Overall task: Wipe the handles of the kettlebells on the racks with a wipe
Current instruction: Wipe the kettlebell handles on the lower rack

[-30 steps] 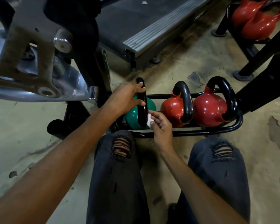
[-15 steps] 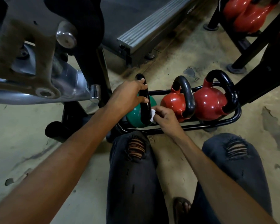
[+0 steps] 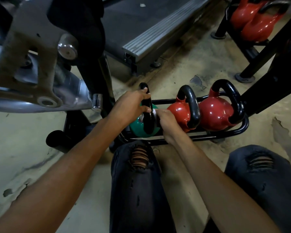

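Observation:
A green kettlebell [image 3: 137, 127] with a black handle [image 3: 147, 121] sits at the left end of a low black rack [image 3: 225, 132]. My left hand [image 3: 129, 106] grips the upper part of that handle. My right hand [image 3: 166, 121] pinches a small white wipe [image 3: 154, 113] against the handle's right side, about halfway up. Two red kettlebells [image 3: 179, 111] [image 3: 215, 113] with black handles stand to the right on the same rack.
A grey metal machine frame [image 3: 37, 68] looms at the left, a treadmill deck [image 3: 151, 31] lies behind. Another rack with red kettlebells [image 3: 257, 22] stands at the top right. My knees in ripped dark jeans [image 3: 139, 182] are just before the rack.
My right hand with the wipe has slid up the green kettlebell's handle from its base. My left hand keeps its grip near the top.

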`<action>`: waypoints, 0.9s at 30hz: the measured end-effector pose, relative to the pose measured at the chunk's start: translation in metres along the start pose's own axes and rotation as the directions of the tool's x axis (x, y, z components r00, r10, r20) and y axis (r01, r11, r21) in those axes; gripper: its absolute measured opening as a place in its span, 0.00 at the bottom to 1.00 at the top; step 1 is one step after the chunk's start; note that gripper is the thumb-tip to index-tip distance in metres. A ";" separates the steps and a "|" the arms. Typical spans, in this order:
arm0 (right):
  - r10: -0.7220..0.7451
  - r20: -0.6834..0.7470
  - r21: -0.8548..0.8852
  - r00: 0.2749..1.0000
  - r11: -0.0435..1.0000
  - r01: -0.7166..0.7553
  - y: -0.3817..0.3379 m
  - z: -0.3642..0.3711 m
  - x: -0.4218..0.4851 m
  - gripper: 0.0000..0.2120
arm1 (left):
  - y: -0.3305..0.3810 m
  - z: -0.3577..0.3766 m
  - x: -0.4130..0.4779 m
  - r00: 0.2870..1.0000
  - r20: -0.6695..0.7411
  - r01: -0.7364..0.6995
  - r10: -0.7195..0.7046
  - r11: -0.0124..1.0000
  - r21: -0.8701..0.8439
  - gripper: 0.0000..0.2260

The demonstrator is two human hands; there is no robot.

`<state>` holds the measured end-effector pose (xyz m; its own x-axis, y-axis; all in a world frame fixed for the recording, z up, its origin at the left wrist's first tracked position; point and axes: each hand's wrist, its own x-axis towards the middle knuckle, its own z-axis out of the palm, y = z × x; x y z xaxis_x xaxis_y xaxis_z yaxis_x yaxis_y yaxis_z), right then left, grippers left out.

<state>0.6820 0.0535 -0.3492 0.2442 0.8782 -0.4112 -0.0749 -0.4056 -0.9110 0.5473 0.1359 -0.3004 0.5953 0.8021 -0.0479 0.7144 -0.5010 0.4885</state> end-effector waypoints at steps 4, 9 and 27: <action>0.118 -0.097 0.248 0.988 0.964 -0.090 -0.005 0.003 0.002 0.11 | -0.001 0.008 -0.003 0.999 -0.033 0.025 -0.025 0.999 -0.021 0.28; 0.220 -0.214 0.368 0.952 0.921 -0.130 -0.051 0.013 0.043 0.09 | 0.008 0.016 -0.015 0.991 -0.116 0.056 -0.059 0.998 -0.021 0.25; -0.321 0.079 0.074 0.944 0.946 0.316 -0.067 -0.108 0.034 0.04 | 0.096 0.069 -0.033 0.873 -0.455 0.224 -0.176 0.973 0.052 0.17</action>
<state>0.7998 0.0836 -0.2984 0.1786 0.9790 -0.0980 -0.0652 -0.0876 -0.9940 0.6221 0.0385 -0.3122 0.2266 0.9364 0.2681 0.8476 -0.3252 0.4193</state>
